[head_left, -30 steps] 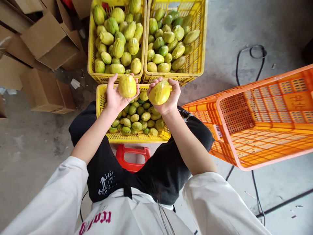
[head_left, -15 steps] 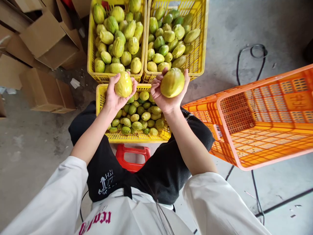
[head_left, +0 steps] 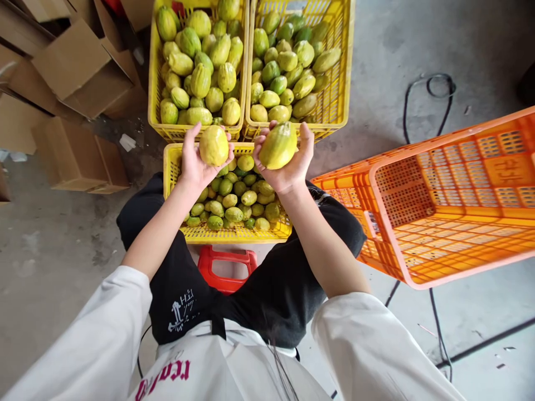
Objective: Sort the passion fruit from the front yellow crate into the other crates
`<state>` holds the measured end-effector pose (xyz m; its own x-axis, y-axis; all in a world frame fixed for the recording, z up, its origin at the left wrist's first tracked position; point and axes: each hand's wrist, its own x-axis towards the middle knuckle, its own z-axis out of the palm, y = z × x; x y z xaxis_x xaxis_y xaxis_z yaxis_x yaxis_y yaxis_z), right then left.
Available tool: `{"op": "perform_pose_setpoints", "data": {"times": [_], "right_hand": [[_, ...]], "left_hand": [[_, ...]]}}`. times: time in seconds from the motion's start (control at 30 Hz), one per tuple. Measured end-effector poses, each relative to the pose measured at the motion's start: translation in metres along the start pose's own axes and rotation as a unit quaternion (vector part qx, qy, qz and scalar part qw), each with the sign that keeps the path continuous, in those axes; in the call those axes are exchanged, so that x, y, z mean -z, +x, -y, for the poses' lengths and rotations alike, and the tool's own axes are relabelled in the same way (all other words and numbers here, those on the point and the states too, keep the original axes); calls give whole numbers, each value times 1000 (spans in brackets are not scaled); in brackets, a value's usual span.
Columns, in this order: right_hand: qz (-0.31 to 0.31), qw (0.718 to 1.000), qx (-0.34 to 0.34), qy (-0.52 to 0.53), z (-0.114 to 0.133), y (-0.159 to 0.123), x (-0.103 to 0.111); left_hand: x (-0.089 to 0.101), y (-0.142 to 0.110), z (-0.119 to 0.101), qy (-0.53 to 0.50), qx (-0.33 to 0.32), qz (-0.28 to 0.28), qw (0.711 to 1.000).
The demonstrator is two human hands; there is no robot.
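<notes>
My left hand (head_left: 193,164) cups a round yellow fruit (head_left: 213,145), palm up. My right hand (head_left: 288,167) grips a larger yellow-green fruit (head_left: 278,146) beside it. Both hands hover over the far edge of a near yellow crate (head_left: 174,167) that holds several small green and yellow fruits. Behind it stand two more yellow crates: the left one (head_left: 154,94) carries ribbed yellow-green fruits, the right one (head_left: 345,72) smoother green ones.
An empty orange crate (head_left: 451,195) lies tilted on the concrete floor at my right. Cardboard boxes (head_left: 79,72) pile up at the left. A red stool (head_left: 225,270) shows between my legs. Black cables (head_left: 434,94) run across the floor on the right.
My right hand rose toward the far right crate with its fruit, then came back down and turned it. My left hand rotated its fruit slightly and stayed in place.
</notes>
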<state>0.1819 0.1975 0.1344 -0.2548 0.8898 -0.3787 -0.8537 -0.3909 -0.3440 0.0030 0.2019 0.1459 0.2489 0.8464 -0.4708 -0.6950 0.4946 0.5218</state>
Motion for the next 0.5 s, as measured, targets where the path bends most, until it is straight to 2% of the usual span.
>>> {"op": "perform_pose_setpoints", "data": {"times": [0.17, 0.3, 0.4, 0.5], "right_hand": [[42, 999, -10, -8, -1, 3, -1], [77, 997, -8, -21, 3, 2, -1], [60, 998, -22, 4, 5, -1, -3], [39, 999, -32, 17, 5, -4, -5]], "left_hand": [[3, 3, 1, -11, -5, -8, 1000], [4, 4, 0, 38, 12, 36, 999], [4, 0, 0, 61, 32, 72, 995], [6, -2, 2, 56, 39, 56, 996]]}}
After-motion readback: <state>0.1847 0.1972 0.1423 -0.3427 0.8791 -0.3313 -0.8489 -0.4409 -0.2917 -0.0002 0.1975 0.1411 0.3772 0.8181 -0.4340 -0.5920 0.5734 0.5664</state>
